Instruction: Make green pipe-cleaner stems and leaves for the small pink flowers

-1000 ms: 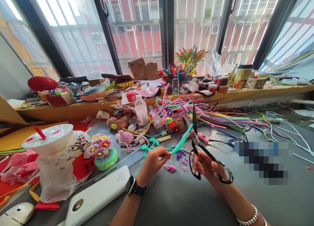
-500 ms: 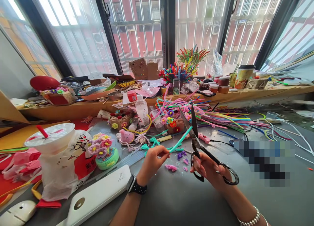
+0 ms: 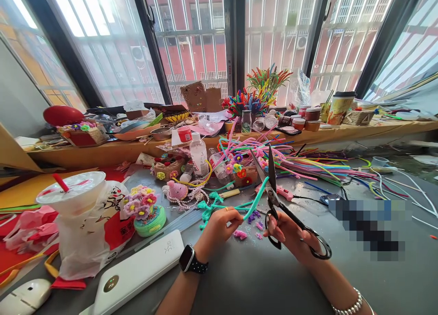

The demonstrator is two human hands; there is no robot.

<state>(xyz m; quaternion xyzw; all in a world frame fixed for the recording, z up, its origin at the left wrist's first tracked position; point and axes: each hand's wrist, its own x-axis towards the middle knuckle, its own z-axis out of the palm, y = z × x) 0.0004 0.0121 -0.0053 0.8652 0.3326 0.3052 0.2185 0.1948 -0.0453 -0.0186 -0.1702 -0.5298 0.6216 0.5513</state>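
Tabletop point(image 3: 246, 283): grey and crowded; a wooden ledge runs along its far edge, under the windows.
Pile of craft stems point(image 3: 308, 164): many colours, spread across the far right part of the tabletop, behind the scissors.
Plastic bag point(image 3: 92, 233): white and red, at the near left corner; a lidded cup point(image 3: 70, 194) with a red straw stands in it.
Power bank point(image 3: 137, 271): white, flat, near the front edge, just left of the left wrist.
Scissors point(image 3: 284, 205): large, black handles, held above the middle of the tabletop with the tips pointing up and away; the blades are a little apart at the tips.
Right hand point(image 3: 290, 235): closed around the scissors handles, fingers through the loops; a bead bracelet is on the wrist.
Left hand point(image 3: 219, 224): pinches the lower end of the teal stem between thumb and fingers; a black watch point(image 3: 190, 261) is on the wrist.
Teal stem point(image 3: 255, 200): fuzzy, rises at a slant from the left hand toward the right; its upper end lies against the scissors blades, but I cannot tell if it is between them.
Flower pot point(image 3: 145, 212): small, green base, pink and yellow flowers, between the bag and the left hand.
Scraps point(image 3: 239, 234): small pink and purple bits on the tabletop, between the two hands.
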